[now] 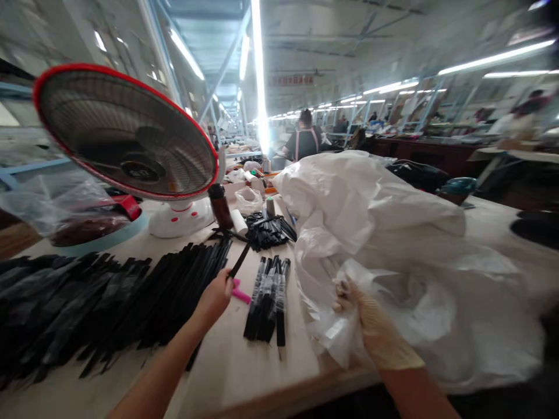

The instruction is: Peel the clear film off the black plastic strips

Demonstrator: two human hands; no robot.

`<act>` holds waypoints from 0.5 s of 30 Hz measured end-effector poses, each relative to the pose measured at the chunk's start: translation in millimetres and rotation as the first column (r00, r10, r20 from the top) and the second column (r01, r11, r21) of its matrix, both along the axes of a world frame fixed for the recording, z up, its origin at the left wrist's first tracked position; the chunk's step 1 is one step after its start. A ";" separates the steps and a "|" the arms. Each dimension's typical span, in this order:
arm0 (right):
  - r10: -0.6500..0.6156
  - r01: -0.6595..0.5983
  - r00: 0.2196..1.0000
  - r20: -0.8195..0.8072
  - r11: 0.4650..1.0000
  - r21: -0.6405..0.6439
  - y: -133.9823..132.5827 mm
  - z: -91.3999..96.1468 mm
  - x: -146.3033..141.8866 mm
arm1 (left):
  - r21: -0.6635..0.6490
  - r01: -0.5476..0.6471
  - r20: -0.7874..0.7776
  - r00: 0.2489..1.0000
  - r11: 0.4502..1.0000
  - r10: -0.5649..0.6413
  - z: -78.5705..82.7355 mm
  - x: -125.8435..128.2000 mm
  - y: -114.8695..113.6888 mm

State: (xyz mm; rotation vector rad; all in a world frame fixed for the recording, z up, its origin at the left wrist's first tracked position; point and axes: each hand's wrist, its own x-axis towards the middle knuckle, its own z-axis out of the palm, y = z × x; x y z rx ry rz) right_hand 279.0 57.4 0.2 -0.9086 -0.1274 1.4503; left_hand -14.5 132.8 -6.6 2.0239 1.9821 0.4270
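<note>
We are in a long hall where tube lights [259,75] run overhead into the distance, and farther back a person [303,142] in a dark top with pale straps is partly hidden behind our load. In front of us is a pale table [222,375]. Our left hand [218,295], bare, is closed around 1 end of a black strip [240,261], which slants up and away to the right, over the middle of the table. Just beside that hand lies a pink object [241,293], too covered for us to name. Our right hand [369,320] wears a pale glove, its fingers curled tight on the near part of a big, crumpled white plastic sheet [371,203] that covers much of the table's right side. Between our 2 hands lies a small row of black pieces [266,302] partly wrapped in clear plastic, with a heap of short black bits [267,233] beyond it. To the left spreads a wide pile of long black strips [91,308]. Behind it stand a red-rimmed fan [126,137], tilted, and a brown bottle [221,208] beside a white roll [239,222]
</note>
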 end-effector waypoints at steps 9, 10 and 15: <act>0.080 -0.079 0.997 -0.024 0.996 0.042 6.4 6.6 -13.0 | -0.335 0.409 0.806 0.591 0.849 0.033 22.9 35.6 -113.5; 0.073 -0.074 0.997 0.008 0.996 0.044 4.7 6.0 -13.1 | -0.361 0.444 0.812 0.582 0.820 0.043 24.5 37.3 -112.4; 0.001 -0.018 0.956 0.293 0.998 0.054 -5.6 6.2 -5.9 | -0.437 0.454 0.788 0.610 0.776 0.088 19.4 33.3 -100.1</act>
